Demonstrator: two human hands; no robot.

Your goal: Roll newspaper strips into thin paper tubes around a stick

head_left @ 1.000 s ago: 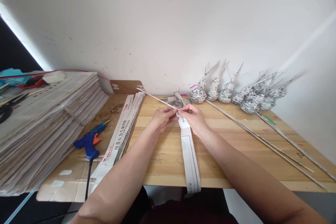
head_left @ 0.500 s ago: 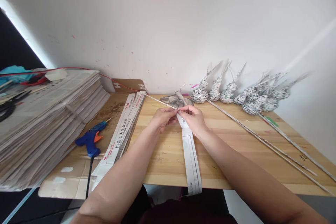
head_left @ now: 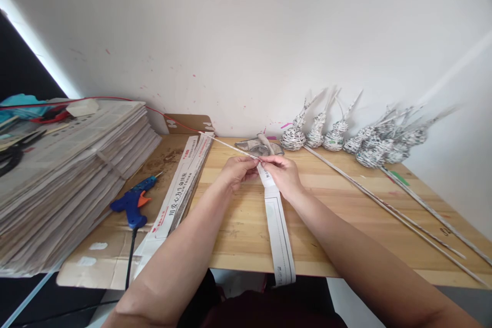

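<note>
Both my hands meet over the middle of the wooden table, fingertips nearly touching. My left hand (head_left: 241, 170) is closed in a pinch on a thin rolled paper stick (head_left: 234, 148), which slants up and left from my fingers. My right hand (head_left: 283, 172) is closed in a pinch too, where the stick meets the upper end of a printed paper strip (head_left: 275, 225). From there the strip runs toward me, and its lower end hangs over the table's front edge. Behind my fingers lies a crumpled grey cloth (head_left: 253, 145), partly covered by them.
To the left, a blue glue gun (head_left: 132, 206) rests on cardboard (head_left: 77, 274) between a tall newspaper stack (head_left: 126, 154) and a pile of cut paper strips (head_left: 179, 184). Woven paper gourd shapes (head_left: 293, 138) line the wall. Long paper sticks (head_left: 365, 189) lie across the right side.
My hands stay pinched at the top of the strip and have shifted very slightly left. The upper part of the strip has moved a little left with them.
</note>
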